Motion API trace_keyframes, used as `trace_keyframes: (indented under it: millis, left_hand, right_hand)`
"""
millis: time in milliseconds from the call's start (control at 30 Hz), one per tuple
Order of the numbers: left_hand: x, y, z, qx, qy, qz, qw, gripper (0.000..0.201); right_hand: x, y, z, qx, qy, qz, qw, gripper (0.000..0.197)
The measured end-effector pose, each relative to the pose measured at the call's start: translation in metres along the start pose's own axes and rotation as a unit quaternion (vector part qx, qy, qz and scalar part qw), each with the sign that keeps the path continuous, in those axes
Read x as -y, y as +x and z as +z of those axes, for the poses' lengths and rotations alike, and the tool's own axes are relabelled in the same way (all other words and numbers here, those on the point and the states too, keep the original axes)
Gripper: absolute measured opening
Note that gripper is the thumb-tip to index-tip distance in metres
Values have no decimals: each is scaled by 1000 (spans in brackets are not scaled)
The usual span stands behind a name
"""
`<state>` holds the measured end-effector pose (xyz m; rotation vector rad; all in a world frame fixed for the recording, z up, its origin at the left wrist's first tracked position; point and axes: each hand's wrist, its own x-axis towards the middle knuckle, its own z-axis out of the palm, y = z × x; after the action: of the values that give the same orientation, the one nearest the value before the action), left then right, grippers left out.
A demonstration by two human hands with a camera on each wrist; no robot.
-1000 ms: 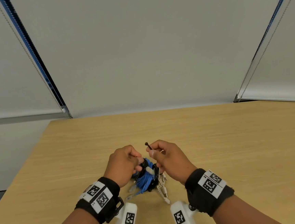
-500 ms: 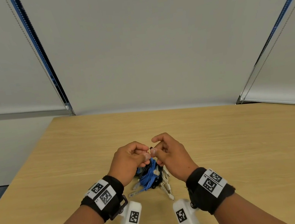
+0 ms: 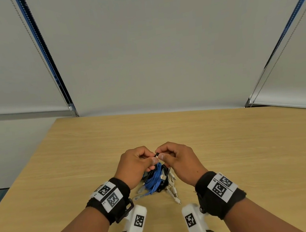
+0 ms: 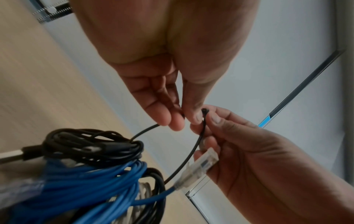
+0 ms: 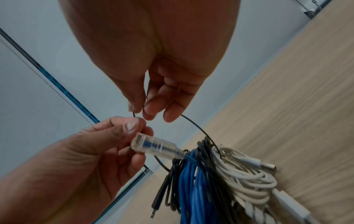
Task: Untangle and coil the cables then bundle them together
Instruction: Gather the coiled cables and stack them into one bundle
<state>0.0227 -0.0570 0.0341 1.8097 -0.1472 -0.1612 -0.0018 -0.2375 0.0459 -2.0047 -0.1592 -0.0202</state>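
Note:
A bundle (image 3: 157,181) of coiled blue, black and white cables hangs under my hands, its loose plugs reaching the wooden table (image 3: 244,154). A thin black tie (image 4: 193,151) loops around the coils (image 5: 199,181). My left hand (image 3: 153,159) pinches one end of the tie between thumb and fingers (image 4: 176,121). My right hand (image 3: 160,155) pinches the other, knobbed end (image 4: 205,110) right beside it, the two hands almost touching. The blue cable's clear plug (image 5: 153,147) sticks up by my left hand's fingers (image 5: 132,125). Thumb and forefinger of my right hand (image 5: 140,109) hold the tie.
White plugs (image 3: 176,197) trail from the bundle toward the table's near edge. The table's left edge (image 3: 32,167) runs diagonally toward me. Grey blinds with bead chains (image 3: 37,52) hang behind the far edge.
My left hand left the bundle and took the tie's free end. The right hand brought its end down and inward, so both tie ends now meet above the coils.

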Motion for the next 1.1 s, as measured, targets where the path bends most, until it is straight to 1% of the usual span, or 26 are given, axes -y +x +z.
trace_keyframes:
  millis: [267, 367, 467, 533, 733, 900, 1100]
  left_hand:
    - [0, -2, -1, 8, 30, -5, 1000, 5]
    - [-2, -3, -1, 13, 28, -4, 1000, 5]
    - [-3, -4, -2, 14, 25, -1, 1000, 5]
    - [-4, -4, -2, 8, 27, -1, 1000, 6]
    - [-4, -4, -1, 7, 28, 2, 1000, 10]
    - [-2, -3, -1, 5, 33, 3, 999, 8]
    - [-1, -5, -1, 7, 36, 12, 999, 9]
  right_hand:
    - [2, 1, -1, 6, -60, -28, 998, 12]
    - [1, 0, 0, 9, -49, -11, 999, 12]
    - [1, 0, -2, 1, 8, 22, 1000, 14]
    - [1, -1, -3, 0, 23, 31, 999, 15]
    - [3, -3, -3, 9, 21, 25, 999, 12]
    - [5, -5, -2, 0, 23, 26, 999, 13]
    - [6, -4, -3, 21, -5, 36, 999, 11]
